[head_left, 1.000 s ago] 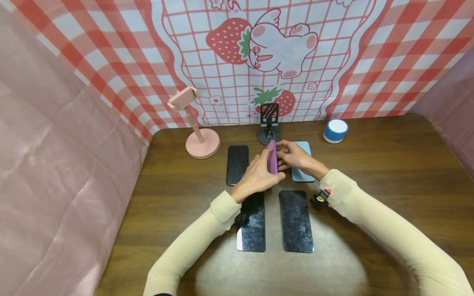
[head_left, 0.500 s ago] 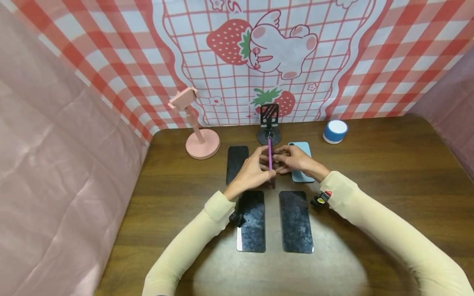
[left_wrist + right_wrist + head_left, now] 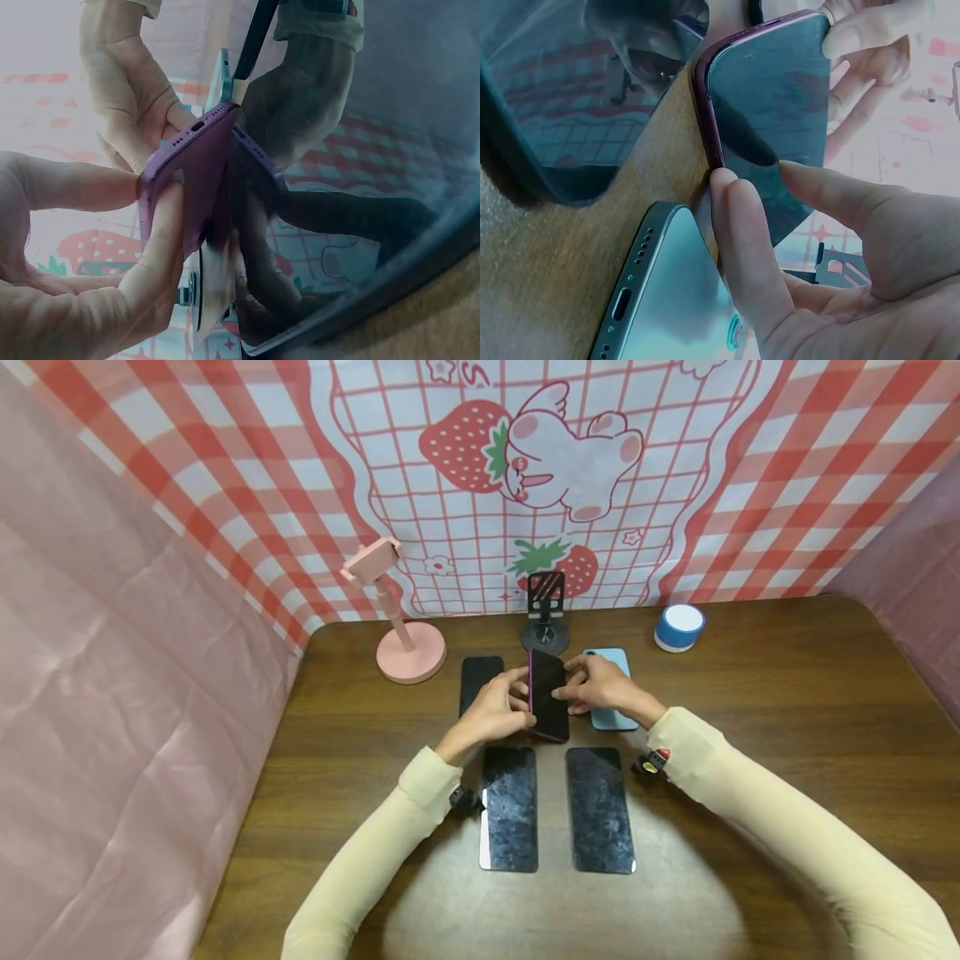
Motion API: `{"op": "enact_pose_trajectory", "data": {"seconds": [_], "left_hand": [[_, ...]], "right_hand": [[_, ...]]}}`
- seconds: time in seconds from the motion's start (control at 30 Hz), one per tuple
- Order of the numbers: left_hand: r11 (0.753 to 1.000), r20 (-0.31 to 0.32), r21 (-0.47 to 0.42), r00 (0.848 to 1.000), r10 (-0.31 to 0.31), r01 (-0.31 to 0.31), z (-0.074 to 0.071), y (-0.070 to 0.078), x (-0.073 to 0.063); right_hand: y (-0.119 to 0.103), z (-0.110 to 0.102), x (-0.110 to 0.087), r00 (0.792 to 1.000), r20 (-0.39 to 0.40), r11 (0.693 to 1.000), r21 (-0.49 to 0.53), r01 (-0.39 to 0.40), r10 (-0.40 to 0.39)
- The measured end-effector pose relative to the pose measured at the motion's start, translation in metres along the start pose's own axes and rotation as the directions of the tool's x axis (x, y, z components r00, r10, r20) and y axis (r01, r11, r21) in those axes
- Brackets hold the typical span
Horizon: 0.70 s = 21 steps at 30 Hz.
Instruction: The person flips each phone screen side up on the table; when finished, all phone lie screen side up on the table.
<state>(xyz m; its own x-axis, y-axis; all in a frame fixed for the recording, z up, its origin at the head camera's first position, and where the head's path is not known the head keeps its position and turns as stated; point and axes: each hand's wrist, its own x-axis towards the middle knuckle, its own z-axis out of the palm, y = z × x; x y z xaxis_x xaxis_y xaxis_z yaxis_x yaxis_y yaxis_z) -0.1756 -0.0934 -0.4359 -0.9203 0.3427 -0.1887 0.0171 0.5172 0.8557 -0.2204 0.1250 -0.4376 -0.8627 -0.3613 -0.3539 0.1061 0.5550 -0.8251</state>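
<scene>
Between both hands is a purple phone (image 3: 550, 714), tilted, with its dark screen showing in the head view. My left hand (image 3: 493, 708) pinches its left edge between thumb and fingers; the left wrist view shows its purple back (image 3: 206, 165). At the opposite edge, my right hand (image 3: 602, 682) grips with the thumb on the screen and fingers at the side, seen in the right wrist view. A light blue phone (image 3: 619, 662) lies face down, partly hidden under the right hand. Left of the held phone lies a dark phone (image 3: 478, 675), partly covered by the left hand.
Two larger dark-screened phones (image 3: 512, 810) lie side by side nearer the front of the wooden table (image 3: 787, 693). Behind the hands stands a black folding phone stand (image 3: 546, 593). A pink phone stand (image 3: 411, 653) is at back left, a blue-and-white cylinder (image 3: 679, 628) at back right.
The purple phone has turned from showing its purple back, through edge-on, to showing its dark screen. My left hand has shifted slightly left; the right hand stays close to its place.
</scene>
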Motion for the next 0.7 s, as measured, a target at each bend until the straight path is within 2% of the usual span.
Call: {"op": "enact_pose_trajectory", "data": {"seconds": [0.33, 0.7], "left_hand": [[0.996, 0.029, 0.080, 0.999, -0.036, 0.033, -0.0010, 0.0000, 0.0020], [0.977, 0.039, 0.211, 0.998, -0.054, 0.044, 0.0033, 0.0028, 0.0046]], "right_hand": [[-0.0041, -0.0003, -0.0007, 1.000, -0.027, 0.999, -0.049, -0.017, 0.016], [-0.0037, 0.0000, -0.0021, 0.998, -0.057, 0.994, -0.100, -0.036, 0.031]]}}
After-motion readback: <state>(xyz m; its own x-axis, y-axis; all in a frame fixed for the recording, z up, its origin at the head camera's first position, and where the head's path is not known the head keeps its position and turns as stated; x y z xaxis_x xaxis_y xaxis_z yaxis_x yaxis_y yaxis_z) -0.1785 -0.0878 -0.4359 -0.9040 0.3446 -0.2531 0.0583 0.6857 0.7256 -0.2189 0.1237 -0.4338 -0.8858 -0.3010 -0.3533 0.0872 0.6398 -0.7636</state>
